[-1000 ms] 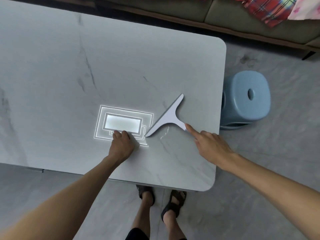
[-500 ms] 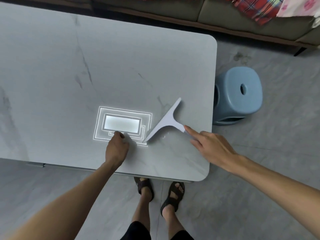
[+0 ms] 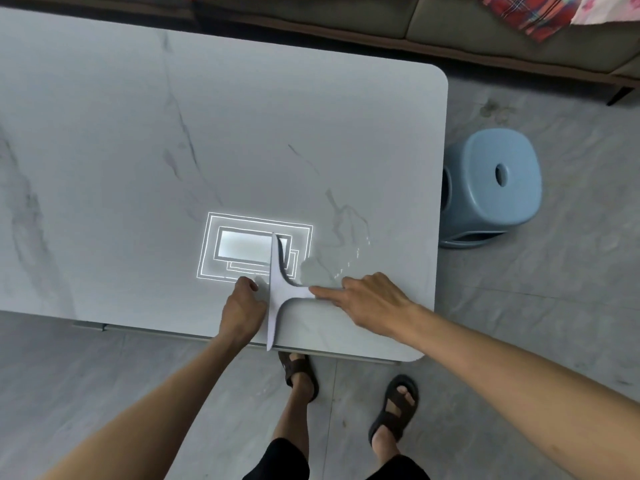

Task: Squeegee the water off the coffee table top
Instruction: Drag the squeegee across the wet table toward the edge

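Observation:
A white T-shaped squeegee [image 3: 277, 296] lies on the grey marble coffee table [image 3: 145, 140] near its front edge. Its blade runs from front to back and its short handle points right. My right hand [image 3: 367, 303] reaches in from the right, its straight index finger touching the handle's end. My left hand [image 3: 242, 306] rests on the table just left of the blade, fingers curled and holding nothing. Water drops and a wet smear [image 3: 346, 261] sit right of the blade, beyond my right hand.
A bright rectangular light reflection [image 3: 242, 249] shows on the table behind the blade. A blue plastic stool [image 3: 495, 181] stands on the floor off the table's right edge. A sofa [image 3: 485, 26] runs along the back. My sandalled feet [image 3: 301, 375] stand at the front edge.
The squeegee has swung round and slid left toward the front edge: its blade, slanted before, now runs front to back. My right index finger followed the handle. My left hand stayed put.

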